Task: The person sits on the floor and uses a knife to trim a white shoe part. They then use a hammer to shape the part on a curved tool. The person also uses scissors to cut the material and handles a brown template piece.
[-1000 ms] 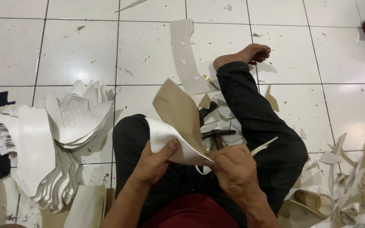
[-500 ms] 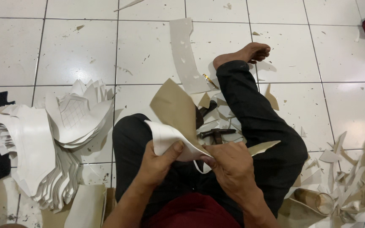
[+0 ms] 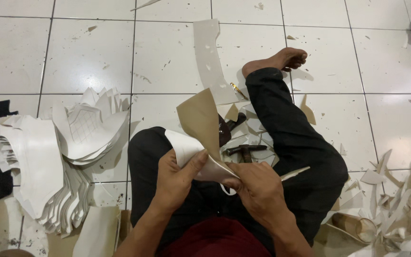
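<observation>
Curled white sheet (image 3: 200, 147) pinched by left hand (image 3: 179, 183) fingers, right hand (image 3: 258, 190) fingers clenched at its lower edge.

Both forearms reach forward over the lap, the left hand (image 3: 177, 178) and right hand (image 3: 258, 190) each curled shut, thumbs pinching.

Cut stacks (image 3: 58, 162) left, scraps (image 3: 396, 209) right crowd floor
</observation>
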